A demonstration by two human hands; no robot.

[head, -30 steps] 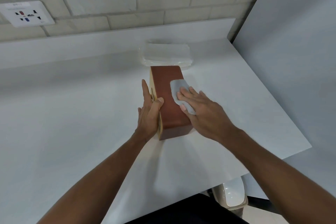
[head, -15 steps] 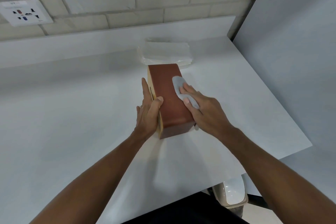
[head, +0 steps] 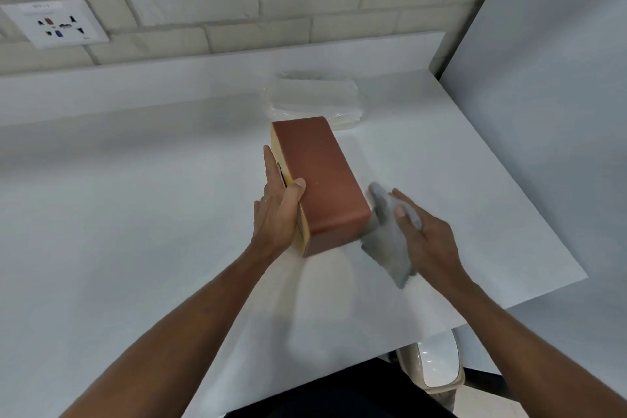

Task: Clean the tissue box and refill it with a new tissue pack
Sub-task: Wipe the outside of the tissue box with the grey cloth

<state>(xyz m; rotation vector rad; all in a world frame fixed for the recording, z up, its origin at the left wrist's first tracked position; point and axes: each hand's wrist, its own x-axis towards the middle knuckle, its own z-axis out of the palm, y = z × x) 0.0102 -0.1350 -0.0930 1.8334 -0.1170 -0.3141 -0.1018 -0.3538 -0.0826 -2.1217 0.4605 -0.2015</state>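
A reddish-brown tissue box (head: 322,176) with a pale yellow side lies on its side on the white table (head: 135,214). My left hand (head: 278,210) grips its near left edge, thumb on the top face, fingers along the yellow side. My right hand (head: 427,237) holds a grey cloth (head: 390,241) just off the box's near right corner, the cloth hanging against the right side. A clear-wrapped white tissue pack (head: 315,102) lies flat behind the box.
A brick wall with a white socket plate (head: 57,24) runs behind the table. A grey partition (head: 543,112) stands at the right. The table's right edge slants toward me, with a white bin (head: 437,363) below it.
My right hand has slid the cloth off the box's top face, toward me and right, down to the near right corner. My left hand keeps its grip.
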